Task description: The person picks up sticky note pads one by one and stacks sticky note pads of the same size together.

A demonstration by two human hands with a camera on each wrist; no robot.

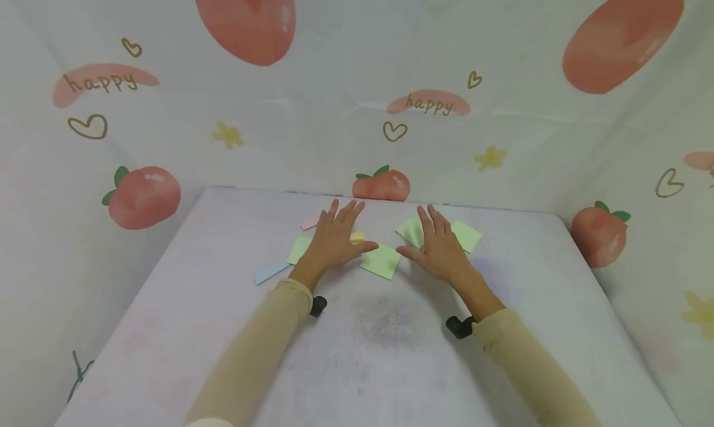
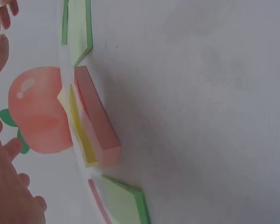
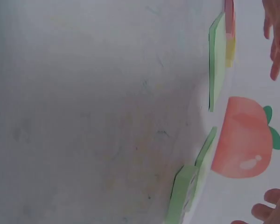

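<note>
Both hands hover over the far half of the table with fingers spread and nothing held. Below and around my left hand (image 1: 333, 240) lie a green sticky note pad (image 1: 299, 249), a yellow pad (image 1: 358, 236), a narrow blue pad (image 1: 271, 272) and a small pink pad (image 1: 309, 223). The left wrist view shows a thick pink block (image 2: 99, 119) beside the yellow one. Near my right hand (image 1: 442, 248) are two more green pads, one to its left (image 1: 409, 231) and one to its right (image 1: 467, 236), each partly overlapped by it. Between the thumbs sits another green pad (image 1: 382, 261).
A whitish table (image 1: 379, 365) carries a smudged patch (image 1: 385, 321) in front of the pads. Behind and beside it hangs a white cloth (image 1: 334, 61) printed with red fruit, flowers and hearts. Each wrist wears a small black device, one at the left cuff (image 1: 318, 307).
</note>
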